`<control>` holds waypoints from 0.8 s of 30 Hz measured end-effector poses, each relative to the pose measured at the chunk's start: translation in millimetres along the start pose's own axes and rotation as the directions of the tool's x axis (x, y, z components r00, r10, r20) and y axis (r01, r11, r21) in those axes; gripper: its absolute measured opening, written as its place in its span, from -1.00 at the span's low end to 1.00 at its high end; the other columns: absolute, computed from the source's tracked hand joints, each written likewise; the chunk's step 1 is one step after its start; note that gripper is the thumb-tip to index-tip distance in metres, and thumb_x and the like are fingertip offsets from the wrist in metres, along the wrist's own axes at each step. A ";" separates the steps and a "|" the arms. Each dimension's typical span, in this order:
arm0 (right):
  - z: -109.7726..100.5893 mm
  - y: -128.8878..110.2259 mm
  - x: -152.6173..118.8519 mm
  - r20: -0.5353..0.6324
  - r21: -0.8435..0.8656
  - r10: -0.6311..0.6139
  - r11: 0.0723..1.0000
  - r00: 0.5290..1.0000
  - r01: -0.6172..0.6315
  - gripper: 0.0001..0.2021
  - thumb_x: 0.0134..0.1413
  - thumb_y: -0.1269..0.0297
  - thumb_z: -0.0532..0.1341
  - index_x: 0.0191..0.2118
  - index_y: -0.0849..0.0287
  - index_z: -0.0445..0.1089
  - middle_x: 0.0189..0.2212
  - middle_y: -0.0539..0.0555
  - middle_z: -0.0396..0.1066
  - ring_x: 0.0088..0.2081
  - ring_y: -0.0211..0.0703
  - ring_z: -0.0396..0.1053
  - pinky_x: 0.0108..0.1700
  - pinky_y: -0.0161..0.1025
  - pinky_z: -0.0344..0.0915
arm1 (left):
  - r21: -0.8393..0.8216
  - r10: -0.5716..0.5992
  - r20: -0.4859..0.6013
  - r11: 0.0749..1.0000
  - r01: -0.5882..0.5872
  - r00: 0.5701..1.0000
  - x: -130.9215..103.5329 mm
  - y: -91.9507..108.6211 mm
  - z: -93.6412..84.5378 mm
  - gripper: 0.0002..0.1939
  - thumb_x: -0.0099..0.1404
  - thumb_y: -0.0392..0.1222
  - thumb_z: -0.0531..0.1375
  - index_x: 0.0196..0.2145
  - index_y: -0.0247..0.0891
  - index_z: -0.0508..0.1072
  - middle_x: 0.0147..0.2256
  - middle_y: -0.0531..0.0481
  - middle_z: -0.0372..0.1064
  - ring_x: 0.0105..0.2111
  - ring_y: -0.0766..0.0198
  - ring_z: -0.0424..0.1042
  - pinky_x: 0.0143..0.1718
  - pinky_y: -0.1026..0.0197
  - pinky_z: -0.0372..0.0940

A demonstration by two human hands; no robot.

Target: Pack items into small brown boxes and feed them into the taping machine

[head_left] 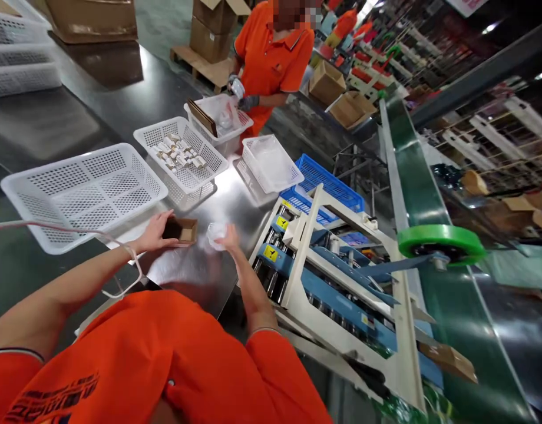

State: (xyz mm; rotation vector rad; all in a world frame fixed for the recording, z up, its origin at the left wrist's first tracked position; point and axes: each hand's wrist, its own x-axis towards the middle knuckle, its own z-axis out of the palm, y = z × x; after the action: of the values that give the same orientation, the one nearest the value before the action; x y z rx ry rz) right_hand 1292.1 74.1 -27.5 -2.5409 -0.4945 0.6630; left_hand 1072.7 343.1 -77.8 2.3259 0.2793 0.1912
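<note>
A small open brown cardboard box [188, 231] stands on the metal table, its opening towards me. My left hand [155, 233] grips its left side, thumb and fingers around the wall. Just to the right, my right hand [228, 237] has its fingers closed on a clear plastic container [215, 234], held over the table beside the box. A gap separates the container from the box. Beyond my hands, a white basket [178, 154] holds several small white and brown pieces. On the left lies a large white basket [88, 191] with no contents visible.
Across the table, a person in orange [271, 65] wears gloves and handles items over a white basket [224, 121] with cardboard. Another white basket [273, 164] sits near the table edge, by a roller machine [341, 282]. A pale cable [76, 227] crosses at left.
</note>
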 end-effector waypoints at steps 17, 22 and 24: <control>34.2 -102.5 -32.5 0.615 -0.125 -0.443 0.762 0.652 0.636 -0.29 -0.08 0.08 0.76 0.16 0.28 0.68 0.06 0.22 0.68 0.08 0.17 0.61 0.17 -0.09 0.56 | 0.001 0.196 0.036 0.981 -0.196 0.980 9.0 -4.3 29.3 -0.10 0.32 0.20 0.54 0.48 -0.12 0.45 0.45 -0.35 0.42 0.50 -0.38 0.31 0.52 -0.45 0.29; -21.2 -144.7 63.1 0.403 -0.253 -0.355 0.843 0.844 0.475 -0.82 0.39 0.41 0.35 -0.21 0.27 0.74 -0.36 0.09 0.63 -0.19 -0.05 0.59 -0.06 -0.27 0.43 | 0.278 0.325 0.199 0.886 -0.371 0.925 3.7 5.9 33.6 -0.62 0.57 0.11 0.36 0.27 0.17 0.69 0.45 -0.11 0.45 0.54 -0.33 0.20 0.57 -0.57 0.01; -20.4 -175.1 111.3 0.230 -0.291 -0.352 0.865 0.907 0.409 -0.73 0.47 0.48 0.22 -0.05 0.31 0.73 -0.21 0.17 0.69 -0.08 -0.05 0.59 0.02 -0.26 0.42 | 0.318 0.371 0.256 0.840 -0.440 0.893 3.8 9.6 35.1 -0.64 0.61 0.09 0.33 0.29 0.27 0.68 0.40 -0.05 0.52 0.43 -0.18 0.34 0.57 -0.43 0.06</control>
State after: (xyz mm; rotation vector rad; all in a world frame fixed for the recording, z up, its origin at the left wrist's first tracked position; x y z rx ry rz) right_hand 1355.5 261.5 38.6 -2.5798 -1.2309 0.6918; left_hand 1085.5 313.4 -95.0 2.7361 -0.3109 0.1366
